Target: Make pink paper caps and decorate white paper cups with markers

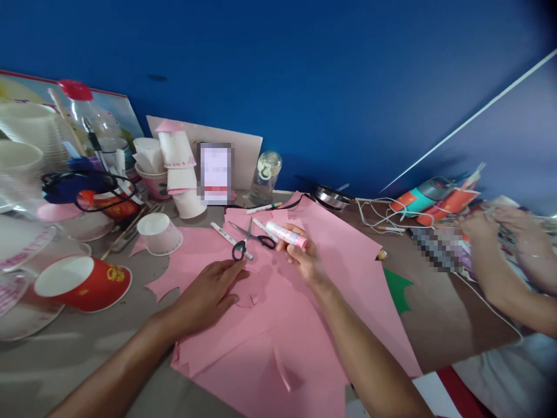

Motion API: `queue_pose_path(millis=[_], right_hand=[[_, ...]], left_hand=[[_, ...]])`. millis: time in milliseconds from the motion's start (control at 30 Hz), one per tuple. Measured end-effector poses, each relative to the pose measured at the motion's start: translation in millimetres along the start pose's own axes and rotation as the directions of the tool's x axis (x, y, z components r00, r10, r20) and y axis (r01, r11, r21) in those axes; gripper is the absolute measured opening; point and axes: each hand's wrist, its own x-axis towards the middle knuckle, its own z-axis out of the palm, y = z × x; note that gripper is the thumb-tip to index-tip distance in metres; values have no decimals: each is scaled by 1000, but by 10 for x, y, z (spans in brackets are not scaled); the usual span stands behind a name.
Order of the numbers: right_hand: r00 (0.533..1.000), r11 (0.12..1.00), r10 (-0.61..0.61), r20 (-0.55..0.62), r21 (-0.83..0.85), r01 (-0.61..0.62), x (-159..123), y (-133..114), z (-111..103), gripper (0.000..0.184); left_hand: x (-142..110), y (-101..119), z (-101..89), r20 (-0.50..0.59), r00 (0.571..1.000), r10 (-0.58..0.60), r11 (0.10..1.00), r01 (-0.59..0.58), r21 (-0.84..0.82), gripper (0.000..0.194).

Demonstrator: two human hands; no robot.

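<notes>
My right hand (pixel 301 255) is wrapped round a white and pink glue stick (pixel 285 234), raised a little over the pink paper sheets (pixel 348 255). My left hand (pixel 209 293) lies with its fingers stretched over a round pink paper piece (pixel 252 290), which is partly hidden beneath them. Black-handled scissors (pixel 248 237) rest spread apart just beyond my left fingertips. Beside them is a white marker pen (pixel 230 240). A white paper cup (pixel 160 234) stands left of the sheets.
Stacked cups, a red paper cup (pixel 85 283) and a clear bottle (pixel 89 113) crowd the left. At the back stand a phone (pixel 216 174) and a water bottle (pixel 264 177). A tape roll (pixel 329 197), cables, a green paper scrap (pixel 397 290) and another person's arms (pixel 500 261) are at right.
</notes>
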Motion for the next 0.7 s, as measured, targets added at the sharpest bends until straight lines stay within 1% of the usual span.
queue_pose_path(millis=[100, 200, 300, 367, 433, 567, 700], right_hand=[[999, 997, -30, 22, 74, 28, -1, -6, 64, 64], [1000, 988, 0, 3, 151, 0, -3, 12, 117, 56], [998, 993, 50, -34, 111, -46, -10, 48, 135, 45], [997, 995, 52, -48, 86, -48, -19, 61, 140, 46], [998, 995, 40, -49, 96, -35, -28, 58, 151, 48], [999, 993, 34, -36, 118, -30, -31, 50, 182, 45], [996, 997, 32, -84, 71, -26, 14, 89, 189, 42]], left_hand=[[-3, 6, -4, -13, 1000, -3, 1000, 3, -3, 68], [-8, 1, 4, -19, 1000, 1, 1000, -1, -2, 66], [-14, -18, 28, -26, 1000, 4, 1000, -4, -5, 68], [-19, -29, 45, -37, 999, 5, 1000, -6, -18, 71], [-23, -32, 52, -45, 999, 4, 999, -6, -35, 73], [-28, -10, 35, -43, 999, -6, 999, 4, -55, 72], [-29, 2, 29, -45, 999, -9, 998, 6, -67, 71]])
